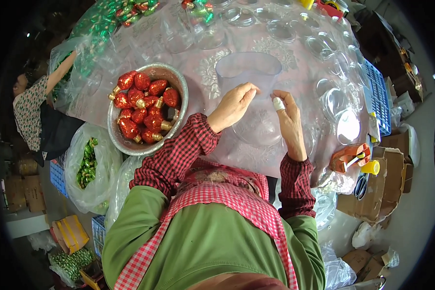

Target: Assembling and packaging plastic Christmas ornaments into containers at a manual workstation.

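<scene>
Hands are working together on a clear plastic tub [249, 72] in the middle of the worktop [203, 72]. The left hand [234, 104] is curling its fingers and pinching the near edge of the tub. The right hand [287, 113], with a white bandage [279, 103] on one finger, is pinching the same edge just beside it. Both hands are mostly closed on that thin plastic wall. The tub is standing open side up on the shiny patterned cloth, right in front of the person.

It looks like the person is shaping or setting up the tub, so this is an early step and nothing is sitting inside it yet. A good next move would need a soft grip, because the thin plastic could bend or pop out of shape.

A metal bowl [130, 145] full of red foil strawberries [140, 104] with gold tips is sitting just left of the left hand. Many clear round lids [345, 126] are lying on the right side of the worktop. An orange tape holder [349, 157] is sitting near the right edge. Another person [31, 106] is reaching toward green shiny things [101, 24] far to the left.
</scene>
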